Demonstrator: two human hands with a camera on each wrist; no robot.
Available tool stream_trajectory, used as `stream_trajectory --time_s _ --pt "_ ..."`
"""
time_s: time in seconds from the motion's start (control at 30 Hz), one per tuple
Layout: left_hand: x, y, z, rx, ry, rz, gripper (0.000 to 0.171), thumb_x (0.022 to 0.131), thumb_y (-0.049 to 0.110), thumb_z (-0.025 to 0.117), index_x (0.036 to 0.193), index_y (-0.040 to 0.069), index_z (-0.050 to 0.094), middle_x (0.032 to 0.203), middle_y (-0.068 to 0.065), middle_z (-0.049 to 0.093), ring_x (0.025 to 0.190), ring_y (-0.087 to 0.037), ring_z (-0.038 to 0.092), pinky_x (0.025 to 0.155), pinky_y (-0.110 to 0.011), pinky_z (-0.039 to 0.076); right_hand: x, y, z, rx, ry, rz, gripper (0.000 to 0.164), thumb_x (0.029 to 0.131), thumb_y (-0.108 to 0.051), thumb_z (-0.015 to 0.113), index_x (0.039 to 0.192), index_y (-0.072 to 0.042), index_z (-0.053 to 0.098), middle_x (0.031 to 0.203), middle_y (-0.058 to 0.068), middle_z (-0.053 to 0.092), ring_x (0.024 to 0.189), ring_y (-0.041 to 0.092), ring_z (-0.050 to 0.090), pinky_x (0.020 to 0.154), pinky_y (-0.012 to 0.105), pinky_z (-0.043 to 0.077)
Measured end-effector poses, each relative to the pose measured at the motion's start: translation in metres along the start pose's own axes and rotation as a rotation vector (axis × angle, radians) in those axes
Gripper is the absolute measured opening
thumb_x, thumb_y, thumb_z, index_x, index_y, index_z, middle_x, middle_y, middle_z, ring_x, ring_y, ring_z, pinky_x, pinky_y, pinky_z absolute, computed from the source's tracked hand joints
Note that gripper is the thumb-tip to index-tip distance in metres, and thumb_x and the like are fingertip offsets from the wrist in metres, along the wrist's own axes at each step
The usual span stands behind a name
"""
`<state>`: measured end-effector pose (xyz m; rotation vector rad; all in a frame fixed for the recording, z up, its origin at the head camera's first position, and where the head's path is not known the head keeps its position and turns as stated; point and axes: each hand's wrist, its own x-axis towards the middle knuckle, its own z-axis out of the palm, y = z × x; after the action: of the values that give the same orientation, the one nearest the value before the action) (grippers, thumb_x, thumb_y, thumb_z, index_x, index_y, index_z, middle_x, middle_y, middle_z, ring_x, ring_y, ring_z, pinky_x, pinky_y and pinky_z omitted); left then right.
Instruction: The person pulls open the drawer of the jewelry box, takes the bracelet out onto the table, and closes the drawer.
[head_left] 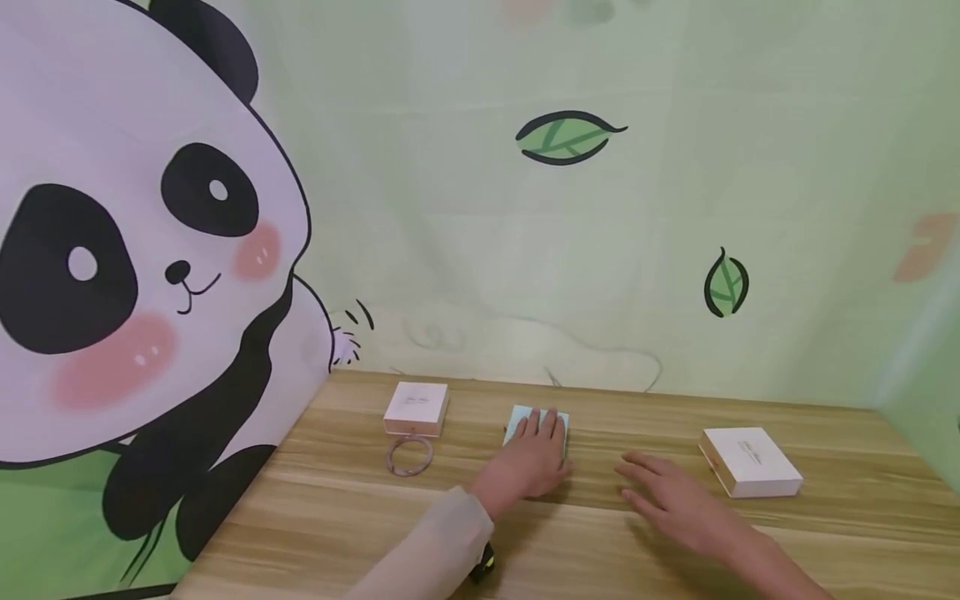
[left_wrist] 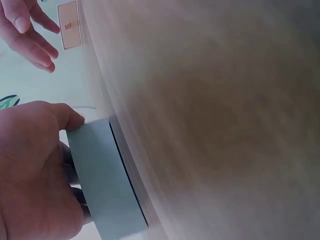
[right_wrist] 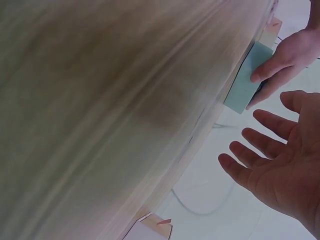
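Note:
My left hand (head_left: 528, 454) lies over a light blue box (left_wrist: 105, 175) on the wooden table. Its fingers stretch across the top to the far edge, and in the left wrist view the thumb is at the corner of the near side face. Much of the box's top is hidden under the hand. To the right, my right hand (head_left: 671, 504) hovers above the table with its fingers spread and nothing in them. Nearest to it is a white box (head_left: 757, 458) with faint lettering on the lid.
Another white box (head_left: 416, 402) stands at the back left, with a thin purplish ring (head_left: 409, 457) lying in front of it. A small black and yellow object (head_left: 486, 563) shows partly behind my left sleeve. A printed panda curtain (head_left: 465, 233) hangs behind the table (head_left: 300, 517).

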<state>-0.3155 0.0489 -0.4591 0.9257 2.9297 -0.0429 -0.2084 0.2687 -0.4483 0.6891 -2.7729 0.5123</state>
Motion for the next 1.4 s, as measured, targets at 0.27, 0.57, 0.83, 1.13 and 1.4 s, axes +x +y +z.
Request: stream_trajectory --time_s 0.27,0.57,0.83,1.13,1.4 --pt "0.001 -0.001 -0.005 0.014 -0.025 0.052 0.063 0.107 0.021 0.044 0.162 0.004 0.018 0.170 -0.013 0.014 0.156 -0.029 0.012 0.125 -0.042 0.019 -0.002 0.000 -0.001 0.026 0.004 0.022 0.039 0.102 -0.022 0.061 0.133 0.002 0.063 0.139 0.025 0.058 0.127 0.045 0.055 0.103 0.061 0.045" --pt "-0.003 -0.006 -0.006 0.037 -0.019 0.142 0.063 0.104 0.014 0.051 0.160 0.001 0.024 0.168 -0.014 0.019 0.155 -0.028 0.018 0.123 -0.040 0.024 -0.003 0.002 0.001 0.024 -0.012 0.016 0.039 0.103 -0.022 0.060 0.134 0.002 0.063 0.139 0.024 0.058 0.127 0.045 0.055 0.103 0.061 0.045" --pt "-0.003 -0.011 -0.012 0.037 0.005 0.135 0.059 0.104 0.012 0.051 0.157 -0.001 0.031 0.166 -0.017 0.026 0.153 -0.032 0.025 0.122 -0.039 0.028 -0.005 0.003 -0.003 0.032 -0.028 0.033 0.040 0.103 -0.024 0.059 0.135 0.001 0.062 0.141 0.024 0.056 0.129 0.044 0.054 0.103 0.061 0.045" --pt "-0.009 -0.020 -0.011 0.024 0.033 0.043 0.060 0.102 0.015 0.055 0.155 -0.004 0.034 0.163 -0.020 0.031 0.150 -0.034 0.032 0.120 -0.042 0.032 -0.005 0.002 -0.005 0.023 -0.039 0.029 0.040 0.103 -0.023 0.060 0.135 0.001 0.062 0.141 0.024 0.057 0.128 0.043 0.055 0.103 0.060 0.045" --pt "-0.005 -0.023 -0.014 -0.046 0.094 0.067 0.055 0.095 0.005 0.068 0.146 0.001 0.050 0.155 -0.014 0.046 0.143 -0.029 0.044 0.116 -0.036 0.037 -0.003 0.001 -0.005 0.015 -0.033 0.015 0.039 0.103 -0.022 0.061 0.134 0.000 0.063 0.140 0.022 0.058 0.127 0.042 0.057 0.103 0.058 0.046"
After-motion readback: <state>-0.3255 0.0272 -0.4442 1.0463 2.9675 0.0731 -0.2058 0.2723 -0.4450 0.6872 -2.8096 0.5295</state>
